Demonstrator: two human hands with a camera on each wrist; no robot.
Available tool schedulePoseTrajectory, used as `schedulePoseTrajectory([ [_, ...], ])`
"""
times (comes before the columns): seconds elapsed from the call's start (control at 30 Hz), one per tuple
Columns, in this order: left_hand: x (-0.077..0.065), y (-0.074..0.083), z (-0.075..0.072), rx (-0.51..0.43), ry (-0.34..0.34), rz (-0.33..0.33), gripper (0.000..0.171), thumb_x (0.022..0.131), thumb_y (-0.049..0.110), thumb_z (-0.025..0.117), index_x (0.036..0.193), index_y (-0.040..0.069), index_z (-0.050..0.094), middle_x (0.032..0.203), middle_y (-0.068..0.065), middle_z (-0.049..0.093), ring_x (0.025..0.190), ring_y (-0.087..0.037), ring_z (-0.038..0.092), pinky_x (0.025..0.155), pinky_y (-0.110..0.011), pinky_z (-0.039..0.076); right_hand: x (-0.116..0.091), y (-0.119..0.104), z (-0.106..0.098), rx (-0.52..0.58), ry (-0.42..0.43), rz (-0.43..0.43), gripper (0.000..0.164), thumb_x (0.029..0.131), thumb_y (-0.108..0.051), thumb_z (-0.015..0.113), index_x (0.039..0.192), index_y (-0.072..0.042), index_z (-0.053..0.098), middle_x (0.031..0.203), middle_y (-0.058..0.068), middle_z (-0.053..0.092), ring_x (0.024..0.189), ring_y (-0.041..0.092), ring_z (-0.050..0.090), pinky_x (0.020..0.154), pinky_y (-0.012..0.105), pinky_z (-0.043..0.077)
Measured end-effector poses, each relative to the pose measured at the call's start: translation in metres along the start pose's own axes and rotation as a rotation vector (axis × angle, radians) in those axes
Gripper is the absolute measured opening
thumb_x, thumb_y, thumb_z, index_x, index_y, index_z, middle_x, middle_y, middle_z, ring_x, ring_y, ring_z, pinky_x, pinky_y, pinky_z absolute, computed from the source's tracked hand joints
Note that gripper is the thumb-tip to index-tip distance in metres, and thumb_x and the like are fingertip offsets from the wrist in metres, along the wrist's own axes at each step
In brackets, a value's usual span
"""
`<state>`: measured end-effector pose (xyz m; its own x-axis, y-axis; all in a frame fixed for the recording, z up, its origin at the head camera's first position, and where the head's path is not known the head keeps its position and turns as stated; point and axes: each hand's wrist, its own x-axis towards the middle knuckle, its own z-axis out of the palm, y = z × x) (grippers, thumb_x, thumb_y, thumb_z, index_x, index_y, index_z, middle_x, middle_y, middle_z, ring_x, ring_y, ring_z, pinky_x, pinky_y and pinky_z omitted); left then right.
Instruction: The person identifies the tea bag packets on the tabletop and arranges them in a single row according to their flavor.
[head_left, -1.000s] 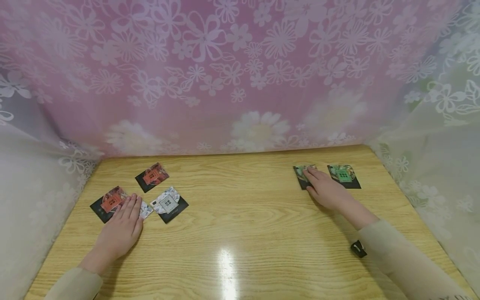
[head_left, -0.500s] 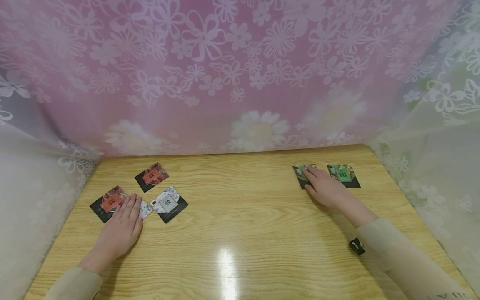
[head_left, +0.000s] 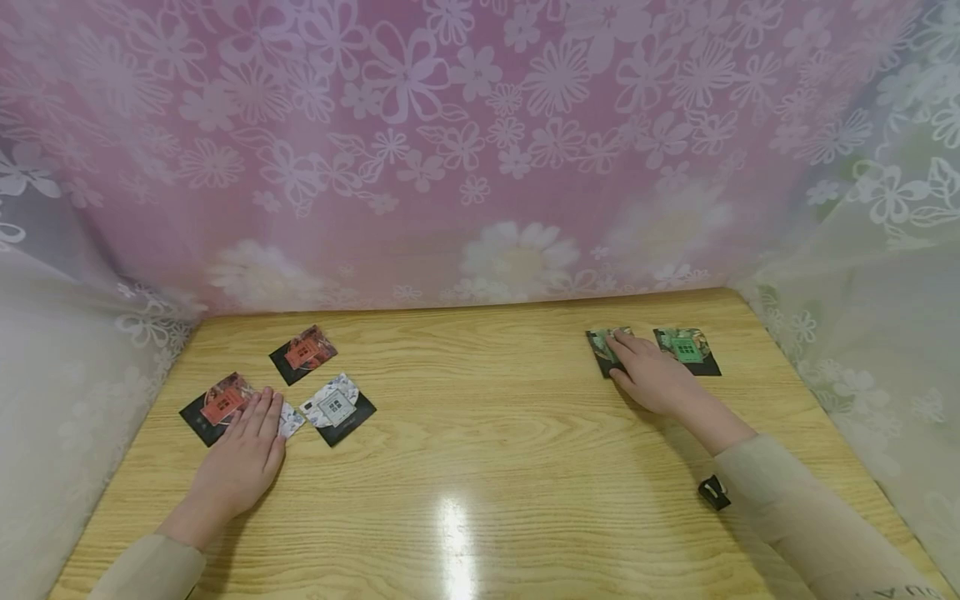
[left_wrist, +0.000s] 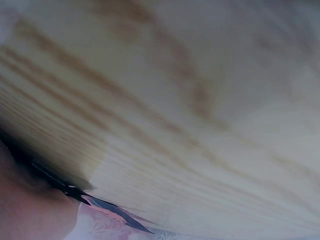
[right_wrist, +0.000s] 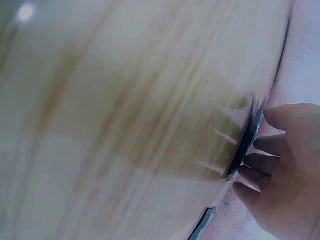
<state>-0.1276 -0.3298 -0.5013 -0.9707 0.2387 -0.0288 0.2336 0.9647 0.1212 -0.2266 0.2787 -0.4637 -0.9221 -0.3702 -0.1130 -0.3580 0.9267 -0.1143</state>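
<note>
In the head view my left hand (head_left: 240, 454) lies with straight fingers over a white-patterned flat packet (head_left: 291, 421), hiding most of it. A black and red packet (head_left: 222, 406) lies against those fingers. Two more packets are close by: a red one (head_left: 303, 354) farther back and a white and black one (head_left: 337, 408) to the right. At the right side of the table, my right hand (head_left: 648, 375) rests its fingertips on a green and black packet (head_left: 602, 354). Another green packet (head_left: 686, 351) is just right of that hand. The right wrist view shows its fingers (right_wrist: 260, 165) touching the packet's edge.
A small black object (head_left: 714, 492) sits beside the right sleeve. The wooden table (head_left: 465, 400) is bounded at the back by a pink flowered curtain (head_left: 420, 167), with pale translucent curtains (head_left: 862, 333) at both sides.
</note>
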Motion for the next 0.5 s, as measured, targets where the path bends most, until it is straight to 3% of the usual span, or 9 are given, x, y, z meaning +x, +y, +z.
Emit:
schedulePoseTrajectory([
  [0.5,0.0026,-0.0036,-0.0008,-0.004,-0.035,-0.002,0.067,0.114,0.029,0.042,0.165,-0.01,0.021,0.171,-0.035,0.021,0.159,-0.053,0.022,0.128,-0.069,0.026,0.0051,-0.003,0.0053,0.03,0.04,-0.044,0.063,0.111,-0.022,0.057,0.161,0.009,0.036,0.169,0.033,0.03,0.155,0.053,0.032,0.126,0.068,0.031],
])
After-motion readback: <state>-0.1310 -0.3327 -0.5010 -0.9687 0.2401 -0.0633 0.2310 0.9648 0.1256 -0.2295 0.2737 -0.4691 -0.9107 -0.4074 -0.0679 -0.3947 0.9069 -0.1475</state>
